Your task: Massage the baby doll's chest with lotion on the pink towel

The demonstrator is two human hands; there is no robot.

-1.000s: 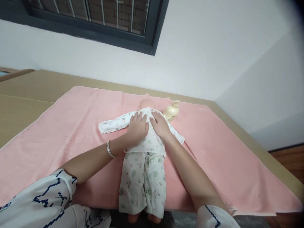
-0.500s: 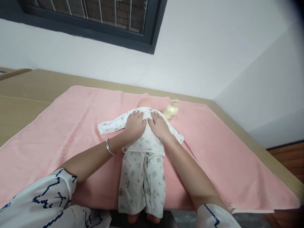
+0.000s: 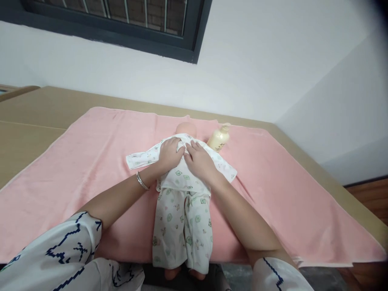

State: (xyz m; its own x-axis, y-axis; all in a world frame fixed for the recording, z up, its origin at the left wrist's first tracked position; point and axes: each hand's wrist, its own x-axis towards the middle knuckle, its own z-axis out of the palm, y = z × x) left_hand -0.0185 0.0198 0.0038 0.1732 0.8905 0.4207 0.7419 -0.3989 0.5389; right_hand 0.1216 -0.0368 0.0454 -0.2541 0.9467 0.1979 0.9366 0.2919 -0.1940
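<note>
A baby doll lies lengthwise on a pink cloth, its bare head at the far end and its feet past the near edge. It wears a white printed shirt and matching trousers. On the shirt's upper left part is my left hand, fingers curled toward the thumb with bunched fabric between them. My right hand rests on the upper right part, fingers stretched out and slightly apart. The doll's face is not visible.
A cream pump bottle stands on the cloth, right of the doll's shoulder. Under the cloth is a wooden table, against a white wall. A dark-framed barred window is above.
My left fingers have curled inward from lying flat, gathering the shirt near the collar. My right hand has shifted slightly left, closer to it. The view has tilted a little.
</note>
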